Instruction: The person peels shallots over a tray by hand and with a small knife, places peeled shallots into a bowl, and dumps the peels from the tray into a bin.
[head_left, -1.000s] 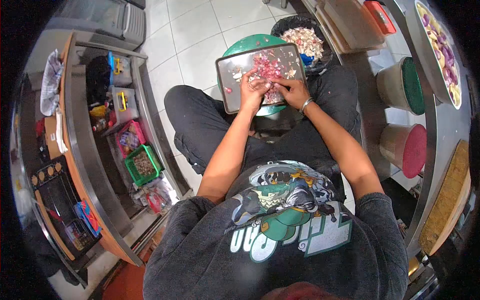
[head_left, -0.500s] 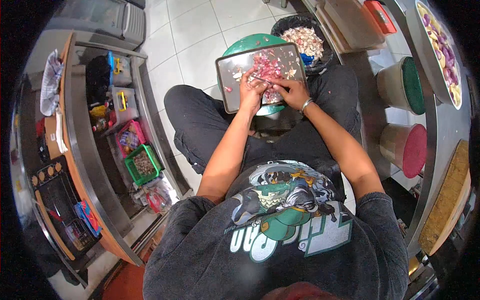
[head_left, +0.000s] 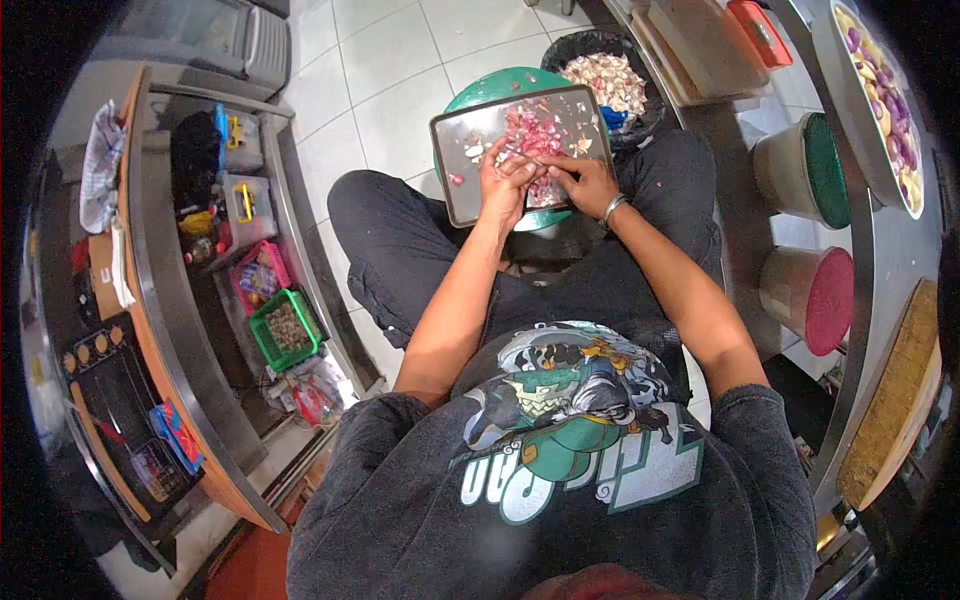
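Note:
A dark rectangular tray (head_left: 462,190) rests on a green round surface between my knees, with pink shallot pieces (head_left: 530,128) and pale skins heaped on it. Over its near half my left hand (head_left: 505,185) is closed, fingertips pinched together; what they hold is too small and covered to make out. My right hand (head_left: 588,185), a metal bracelet at its wrist, meets it from the right. It is closed on a small knife (head_left: 537,160), whose thin blade hardly shows between the hands. The fingers of both hands nearly touch.
Behind the tray stands a black-lined bin (head_left: 605,82) full of pale peelings. To the right are a green-lidded bucket (head_left: 825,172), a red-lidded bucket (head_left: 828,302) and a metal counter bearing a tray (head_left: 917,205) of shallots and garlic. Left, a shelf holds a green basket (head_left: 285,350).
The knife blade, plainer between the hands before, is now mostly hidden. My fingers have shifted slightly; the tray and arms stay nearly in place.

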